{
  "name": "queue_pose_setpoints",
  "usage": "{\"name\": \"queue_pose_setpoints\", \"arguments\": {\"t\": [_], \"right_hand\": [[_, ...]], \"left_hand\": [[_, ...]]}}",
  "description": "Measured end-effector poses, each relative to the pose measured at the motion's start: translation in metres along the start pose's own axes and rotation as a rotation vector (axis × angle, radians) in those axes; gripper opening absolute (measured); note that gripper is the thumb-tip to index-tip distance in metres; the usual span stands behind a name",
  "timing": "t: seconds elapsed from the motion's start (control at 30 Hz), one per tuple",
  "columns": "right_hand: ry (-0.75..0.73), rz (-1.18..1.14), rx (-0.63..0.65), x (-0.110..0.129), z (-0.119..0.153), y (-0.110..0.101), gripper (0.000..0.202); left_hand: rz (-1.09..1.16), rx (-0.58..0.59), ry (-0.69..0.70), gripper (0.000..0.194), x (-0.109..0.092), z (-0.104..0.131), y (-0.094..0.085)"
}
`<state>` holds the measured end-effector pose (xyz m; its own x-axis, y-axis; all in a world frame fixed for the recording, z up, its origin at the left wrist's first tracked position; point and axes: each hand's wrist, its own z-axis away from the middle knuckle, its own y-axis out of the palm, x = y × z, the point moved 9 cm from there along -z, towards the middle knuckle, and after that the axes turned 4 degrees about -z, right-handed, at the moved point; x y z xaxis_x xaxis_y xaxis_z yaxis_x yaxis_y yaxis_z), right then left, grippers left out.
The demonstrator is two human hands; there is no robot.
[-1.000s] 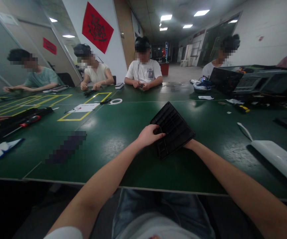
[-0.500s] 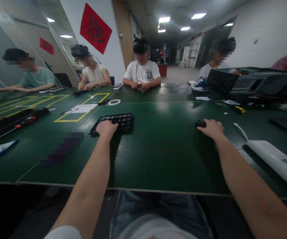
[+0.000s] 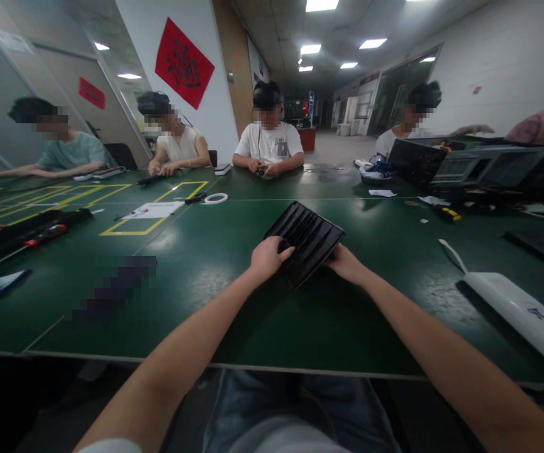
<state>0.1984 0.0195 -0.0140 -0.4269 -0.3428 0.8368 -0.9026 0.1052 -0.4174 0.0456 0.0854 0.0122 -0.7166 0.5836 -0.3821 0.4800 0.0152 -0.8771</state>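
Observation:
A black compartment tray (image 3: 305, 238) with raised dividers is held tilted above the green table (image 3: 234, 330), in front of me. My left hand (image 3: 270, 257) is closed on its left lower side, the thumb lying over the front. At the opposite lower right edge, my right hand (image 3: 344, 264) grips the tray, its fingers partly hidden behind it. The small black block seen earlier is out of sight. What the compartments contain is too dark to make out.
A white elongated device (image 3: 519, 308) with a strap lies right. Left are a paper sheet (image 3: 151, 210), a tape roll (image 3: 216, 199), a screwdriver (image 3: 48, 233) and a blurred dark patch (image 3: 118, 286). Several people sit around the table; opened computer cases (image 3: 483, 165) stand back right.
The tray has been lifted and moved right, now tilted between both hands. My right hand has come left from the small black block to the tray's edge.

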Motion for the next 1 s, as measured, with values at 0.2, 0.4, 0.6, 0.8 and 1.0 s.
{"name": "queue_pose_setpoints", "arguments": {"t": [0.2,0.4,0.6,0.8,1.0], "right_hand": [[-0.057,-0.143,0.005,-0.008,-0.001,0.014,0.025],[-0.025,-0.067,0.025,-0.009,0.001,0.015,0.030],[0.062,-0.217,-0.020,-0.005,0.000,0.022,0.030],[0.117,-0.274,-0.012,-0.020,-0.001,0.026,0.031],[0.182,-0.309,0.043,-0.035,0.007,0.021,0.012]], "left_hand": [[0.230,-0.006,0.151,0.044,-0.031,0.016,0.007],[0.253,-0.010,0.150,0.042,-0.030,0.017,0.002],[0.086,0.060,0.233,0.046,-0.036,0.018,0.012],[0.338,0.100,0.114,0.038,-0.027,0.010,0.010],[1.166,0.078,-0.522,0.020,0.026,0.009,0.011]]}}
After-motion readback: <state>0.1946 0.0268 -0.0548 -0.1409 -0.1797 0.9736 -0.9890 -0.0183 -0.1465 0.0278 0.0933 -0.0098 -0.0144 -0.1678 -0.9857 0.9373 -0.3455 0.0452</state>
